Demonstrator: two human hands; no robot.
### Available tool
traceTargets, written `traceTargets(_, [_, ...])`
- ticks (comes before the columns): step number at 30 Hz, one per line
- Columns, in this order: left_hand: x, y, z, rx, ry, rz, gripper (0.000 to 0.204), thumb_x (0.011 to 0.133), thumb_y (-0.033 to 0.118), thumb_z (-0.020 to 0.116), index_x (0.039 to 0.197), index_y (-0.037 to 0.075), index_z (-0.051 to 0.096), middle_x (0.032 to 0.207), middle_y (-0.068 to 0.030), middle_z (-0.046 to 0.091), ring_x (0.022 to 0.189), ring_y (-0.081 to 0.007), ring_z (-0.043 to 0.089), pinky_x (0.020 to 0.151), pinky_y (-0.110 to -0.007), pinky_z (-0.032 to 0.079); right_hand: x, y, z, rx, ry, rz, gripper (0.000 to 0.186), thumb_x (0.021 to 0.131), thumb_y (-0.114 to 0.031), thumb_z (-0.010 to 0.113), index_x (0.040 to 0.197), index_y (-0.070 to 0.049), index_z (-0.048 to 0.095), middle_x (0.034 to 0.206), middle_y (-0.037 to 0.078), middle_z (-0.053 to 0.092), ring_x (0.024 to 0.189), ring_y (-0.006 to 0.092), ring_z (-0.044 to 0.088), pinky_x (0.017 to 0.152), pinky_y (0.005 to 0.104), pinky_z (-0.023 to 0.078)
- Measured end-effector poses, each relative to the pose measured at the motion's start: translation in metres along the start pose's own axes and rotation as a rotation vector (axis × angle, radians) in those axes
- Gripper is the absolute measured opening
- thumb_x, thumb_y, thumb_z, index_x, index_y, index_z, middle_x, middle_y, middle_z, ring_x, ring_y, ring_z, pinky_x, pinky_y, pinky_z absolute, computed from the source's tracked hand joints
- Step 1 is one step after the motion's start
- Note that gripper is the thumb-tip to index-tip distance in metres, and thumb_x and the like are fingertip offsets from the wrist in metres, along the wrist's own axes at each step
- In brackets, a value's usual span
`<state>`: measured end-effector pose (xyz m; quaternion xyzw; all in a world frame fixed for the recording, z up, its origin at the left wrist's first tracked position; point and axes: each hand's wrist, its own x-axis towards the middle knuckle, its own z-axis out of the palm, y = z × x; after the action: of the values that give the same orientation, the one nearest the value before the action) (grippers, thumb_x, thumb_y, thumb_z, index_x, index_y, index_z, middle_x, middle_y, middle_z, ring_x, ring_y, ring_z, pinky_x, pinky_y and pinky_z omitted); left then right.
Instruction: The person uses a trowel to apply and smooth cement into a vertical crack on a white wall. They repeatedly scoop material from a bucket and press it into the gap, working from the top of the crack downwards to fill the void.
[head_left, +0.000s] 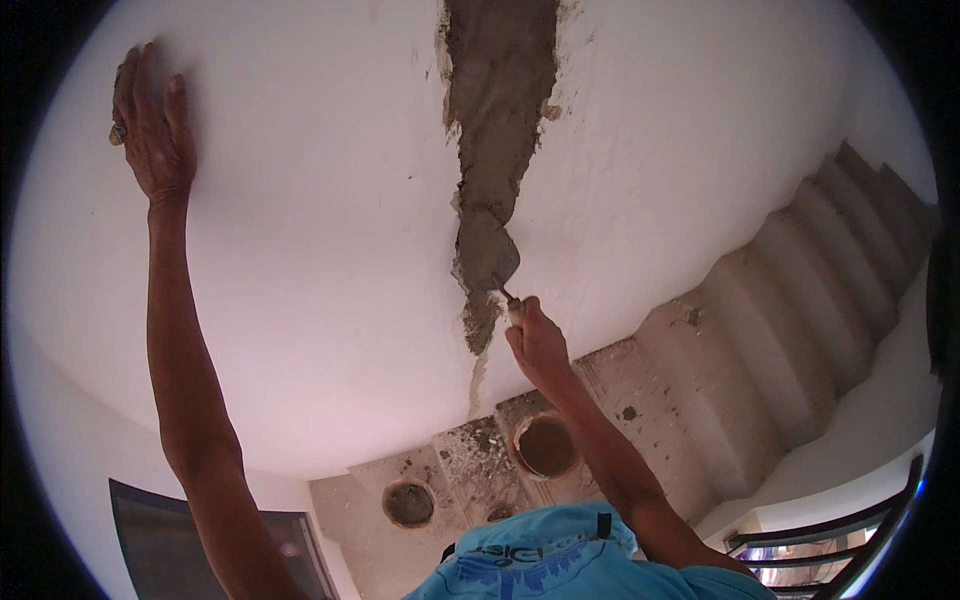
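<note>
My right hand (540, 342) is closed round the handle of a trowel (492, 252). Its blade lies against a strip of wet grey mortar (497, 100) that runs down the white wall (310, 240). The strip is wide at the top, narrows to a thin ragged tail below the blade, and has smeared edges. Far to the left and higher up, my left hand (155, 135) leans on the wall with its fingers stretched out; a ring shows on it. That hand holds nothing.
Steps (770, 330) climb to the right along the wall. Below me, a bucket (519, 440) and a smaller round container (408, 523) with grey contents stand among scattered debris (480, 455). A dark railing (850, 560) is at lower right, a dark-framed panel (150, 530) at lower left.
</note>
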<state>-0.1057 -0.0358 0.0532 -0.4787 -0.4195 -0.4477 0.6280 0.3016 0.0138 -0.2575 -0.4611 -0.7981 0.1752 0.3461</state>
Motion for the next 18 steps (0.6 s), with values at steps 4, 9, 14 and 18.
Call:
traceTargets(4, [-0.001, 0.001, 0.0, -0.027, 0.008, -0.004, 0.057, 0.104, 0.047, 0.036, 0.149, 0.013, 0.04, 0.154, -0.0115, 0.037, 0.145, -0.0286, 0.031, 0.118, -0.048, 0.027, 0.002, -0.001, -0.029, 0.098, 0.074, -0.121, 0.029, 0.091, -0.016, 0.06, 0.109, 0.0, 0.043, 0.083, 0.024, 0.062, 0.077, 0.0469, 0.063, 0.066, 0.053, 0.05])
traceTargets(9, [-0.002, 0.0, 0.0, 0.031, -0.014, 0.002, 0.058, 0.104, 0.047, 0.035, 0.15, 0.012, 0.037, 0.154, -0.0114, 0.036, 0.145, -0.0285, 0.031, 0.118, -0.048, 0.027, 0.06, -0.035, -0.075, 0.093, 0.197, -0.197, 0.025, 0.091, -0.014, 0.059, 0.106, 0.001, 0.045, 0.075, 0.023, 0.061, 0.072, 0.0448, 0.063, 0.062, 0.0505, 0.049])
traceTargets(14, [-0.001, -0.005, 0.002, 0.015, 0.017, 0.03, 0.059, 0.104, 0.051, 0.034, 0.149, 0.013, 0.04, 0.153, -0.0118, 0.038, 0.144, -0.0292, 0.032, 0.117, -0.048, 0.03, 0.091, -0.041, -0.083, -0.069, 0.242, -0.244, 0.02, 0.09, -0.01, 0.058, 0.1, 0.0, 0.045, 0.072, 0.024, 0.061, 0.07, 0.0436, 0.064, 0.059, 0.0492, 0.051])
traceTargets(18, [-0.002, -0.006, 0.0, 0.052, 0.013, 0.063, 0.057, 0.104, 0.046, 0.036, 0.15, 0.012, 0.039, 0.153, -0.0116, 0.038, 0.145, -0.0289, 0.031, 0.118, -0.048, 0.028, 0.079, -0.034, -0.075, -0.146, 0.154, -0.175, 0.02, 0.088, -0.009, 0.06, 0.099, 0.0, 0.045, 0.075, 0.023, 0.061, 0.07, 0.0432, 0.064, 0.06, 0.0508, 0.051])
